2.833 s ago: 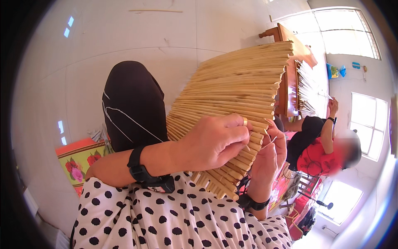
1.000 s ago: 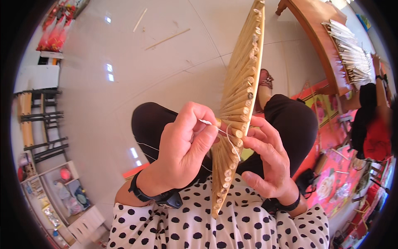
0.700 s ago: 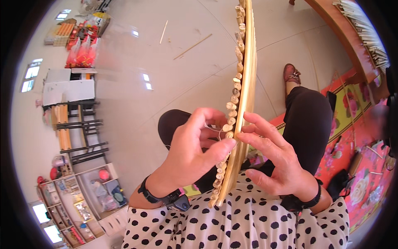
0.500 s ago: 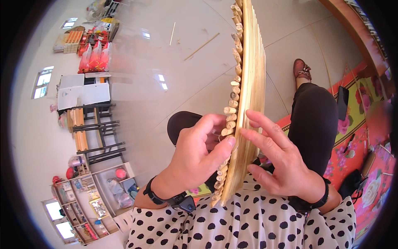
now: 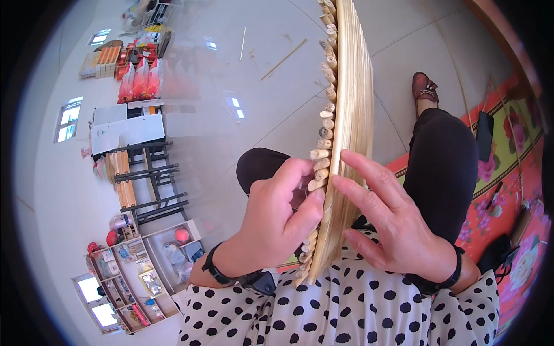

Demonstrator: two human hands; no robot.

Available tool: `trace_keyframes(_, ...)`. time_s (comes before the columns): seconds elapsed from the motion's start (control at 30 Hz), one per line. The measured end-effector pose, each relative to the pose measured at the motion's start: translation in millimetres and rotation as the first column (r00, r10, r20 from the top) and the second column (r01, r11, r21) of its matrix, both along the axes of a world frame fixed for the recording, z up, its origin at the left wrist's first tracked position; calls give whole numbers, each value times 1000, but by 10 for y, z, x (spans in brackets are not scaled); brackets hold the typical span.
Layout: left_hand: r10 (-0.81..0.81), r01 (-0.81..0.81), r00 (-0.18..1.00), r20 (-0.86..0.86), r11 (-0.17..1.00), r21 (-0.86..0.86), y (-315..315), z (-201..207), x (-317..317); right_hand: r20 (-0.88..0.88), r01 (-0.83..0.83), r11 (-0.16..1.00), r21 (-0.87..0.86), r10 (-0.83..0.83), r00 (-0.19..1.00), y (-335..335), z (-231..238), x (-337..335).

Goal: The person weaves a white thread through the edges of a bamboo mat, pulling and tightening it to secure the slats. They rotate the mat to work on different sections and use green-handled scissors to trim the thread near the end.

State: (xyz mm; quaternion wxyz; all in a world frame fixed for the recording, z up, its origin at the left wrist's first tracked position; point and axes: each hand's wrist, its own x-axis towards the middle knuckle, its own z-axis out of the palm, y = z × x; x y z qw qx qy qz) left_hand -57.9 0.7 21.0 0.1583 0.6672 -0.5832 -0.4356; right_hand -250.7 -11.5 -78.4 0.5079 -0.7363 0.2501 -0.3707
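Note:
A mat of pale, straw-coloured stalks stands on edge between my knees, its cut round ends in a row along its left side. My left hand grips that side, thumb pressed on the stalk ends below the middle and index finger curled behind them. A fine thread seems to show by those fingers, but it is too thin to follow. On the other side, my right hand is open, its index and middle fingertips resting on the mat's edge and its thumb lower down near the layered stalks.
Loose stalk pieces lie on the tiled floor ahead. At left are a shelf unit, folded black-legged tables and red-and-white bags. A phone rests on the flowered cloth at right.
The view has shifted slightly, so the room sits further right. Both hands keep nearly the same place on the mat, and the left thumb stays against the stalk ends.

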Motion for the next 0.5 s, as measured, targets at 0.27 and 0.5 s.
trace_keyframes(0.27, 92, -75, 931, -354, 995, 61, 49, -133, 147, -16, 82, 996, 24, -81, 997, 80, 17, -22)
trace_keyframes(0.5, 27, 8, 865, -500, 998, 68, 115, -297, 286, -110, 171, 978, -115, -184, 977, 123, 82, -24)
